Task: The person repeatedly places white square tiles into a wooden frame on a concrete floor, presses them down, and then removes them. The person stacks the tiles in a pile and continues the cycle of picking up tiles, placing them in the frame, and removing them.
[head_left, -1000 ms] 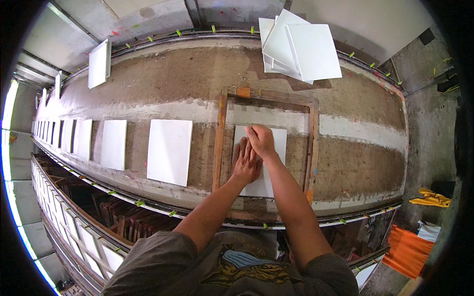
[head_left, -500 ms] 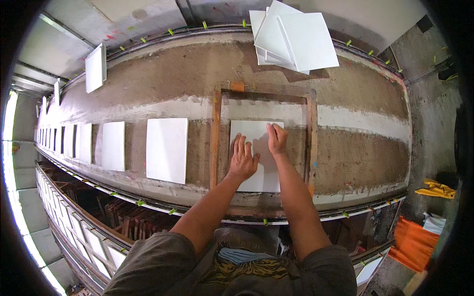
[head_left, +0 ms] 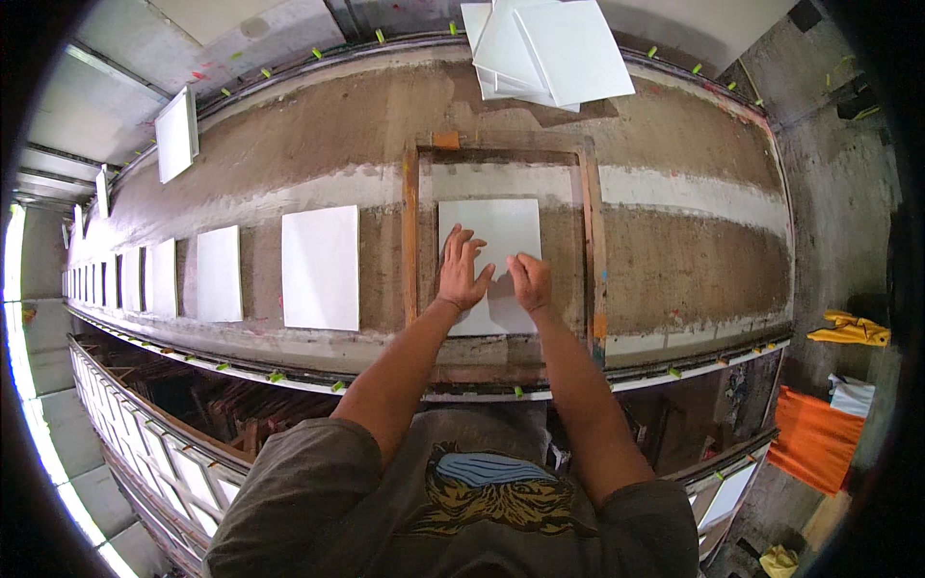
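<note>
A wooden frame [head_left: 592,231] lies on the long table in front of me, with a white rectangular panel [head_left: 506,220] visible inside its border. My left hand [head_left: 464,272] is over the panel's left half, fingers spread and slightly bent, nothing seen in them. Close to its right, my right hand [head_left: 530,282] is closed with its fingers curled over the panel's right half. Whether it pinches something small is hidden. Whether a thin mesh spans the frame between hands and panel I cannot tell.
The brown-stained table [head_left: 694,249] carries a row of white panels [head_left: 321,270] running off left. A loose stack of white panels [head_left: 578,53] sits at its far edge. Green clips [head_left: 518,391] line the near rail. Orange cloth [head_left: 817,438] and yellow gloves [head_left: 850,328] lie at right.
My right hand has come from near the panel's far right corner toward its middle, nearer to me. My left hand's fingers are more spread. The whole view has shifted slightly.
</note>
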The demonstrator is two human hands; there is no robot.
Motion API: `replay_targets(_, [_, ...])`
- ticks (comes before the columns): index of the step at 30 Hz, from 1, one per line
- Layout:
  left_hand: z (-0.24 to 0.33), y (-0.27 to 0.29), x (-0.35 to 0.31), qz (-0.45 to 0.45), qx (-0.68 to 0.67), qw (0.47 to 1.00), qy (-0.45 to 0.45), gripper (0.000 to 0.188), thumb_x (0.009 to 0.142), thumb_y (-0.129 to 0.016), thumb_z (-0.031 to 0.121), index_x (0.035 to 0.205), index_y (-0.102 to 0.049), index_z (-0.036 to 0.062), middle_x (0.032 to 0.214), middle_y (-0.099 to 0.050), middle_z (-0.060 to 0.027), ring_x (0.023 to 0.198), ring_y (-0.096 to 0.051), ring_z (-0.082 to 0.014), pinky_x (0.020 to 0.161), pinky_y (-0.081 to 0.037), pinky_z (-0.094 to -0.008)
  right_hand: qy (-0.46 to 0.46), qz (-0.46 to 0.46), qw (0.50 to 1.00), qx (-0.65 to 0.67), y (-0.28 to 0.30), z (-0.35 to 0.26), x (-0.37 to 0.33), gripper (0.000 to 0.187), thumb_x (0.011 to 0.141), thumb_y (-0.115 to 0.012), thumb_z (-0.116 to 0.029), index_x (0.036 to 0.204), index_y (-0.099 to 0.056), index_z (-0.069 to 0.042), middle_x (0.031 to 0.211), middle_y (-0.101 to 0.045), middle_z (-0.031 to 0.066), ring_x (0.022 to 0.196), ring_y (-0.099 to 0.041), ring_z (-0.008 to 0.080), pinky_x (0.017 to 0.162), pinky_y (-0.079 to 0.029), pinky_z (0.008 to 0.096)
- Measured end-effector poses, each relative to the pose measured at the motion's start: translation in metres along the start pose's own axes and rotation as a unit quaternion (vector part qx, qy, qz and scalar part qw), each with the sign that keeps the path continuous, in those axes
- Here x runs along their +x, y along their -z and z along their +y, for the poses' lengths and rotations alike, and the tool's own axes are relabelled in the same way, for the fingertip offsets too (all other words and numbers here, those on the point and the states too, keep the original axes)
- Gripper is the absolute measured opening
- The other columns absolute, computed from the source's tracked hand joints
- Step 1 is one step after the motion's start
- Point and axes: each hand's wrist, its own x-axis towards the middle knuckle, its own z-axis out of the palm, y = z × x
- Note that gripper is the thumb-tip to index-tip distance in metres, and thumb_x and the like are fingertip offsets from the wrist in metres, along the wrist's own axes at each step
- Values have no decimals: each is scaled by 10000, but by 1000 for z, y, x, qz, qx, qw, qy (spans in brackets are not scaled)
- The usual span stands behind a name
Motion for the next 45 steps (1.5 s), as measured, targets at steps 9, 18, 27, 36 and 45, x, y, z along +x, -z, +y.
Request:
replay_targets(9, [-8, 58, -15, 51, 36, 998, 13, 532, 902, -736, 219, 1364, -506, 92, 1407, -475, -208, 1420, -367, -428, 1161, -337, -524, -27, 155, 907, -391, 108, -11, -22, 477, 896, -752, -303, 1212, -544, -13, 1065, -622, 180, 1040, -593, 384, 900, -467, 512])
replay_targets(18, [-15, 83, -87, 3, 113, 942, 317, 634, 951, -639, 455, 1390, -481, 25, 1340, -503, -246, 1137, -607, -460, 898, -537, -531, -244, 16, 883, -401, 125, -16, -49, 623, 920, -729, -320, 1384, -502, 26, 1209, -641, 244, 1127, -635, 421, 912, -533, 521])
replay_targets(27, [-16, 89, -89, 15, 107, 950, 293, 556, 968, -598, 441, 1326, -525, 21, 1280, -542, -231, 1040, -646, -483, 848, -549, -548, -236, 15, 886, -399, 124, -15, -48, 527, 937, -703, -287, 1316, -549, 44, 1167, -657, 254, 1081, -654, 423, 881, -544, 517])
replay_targets(36, [13, 123, -61, 113, 119, 963, 212, 440, 943, -661, 359, 1229, -601, 31, 1211, -582, -198, 987, -663, -450, 787, -557, -537, -215, 58, 903, -368, 142, -71, -26, 423, 966, -678, -283, 1233, -579, 30, 1132, -669, 224, 1000, -678, 401, 830, -546, 510])
replay_targets(45, [95, 84, 4, 166, 70, 968, 173, 451, 931, -693, 352, 1258, -627, 49, 1166, -607, -179, 970, -666, -416, 798, -550, -514, -175, 114, 904, -372, 243, -65, 8, 564, 964, -664, -320, 1374, -530, 43, 1206, -662, 221, 1084, -665, 390, 896, -545, 510])
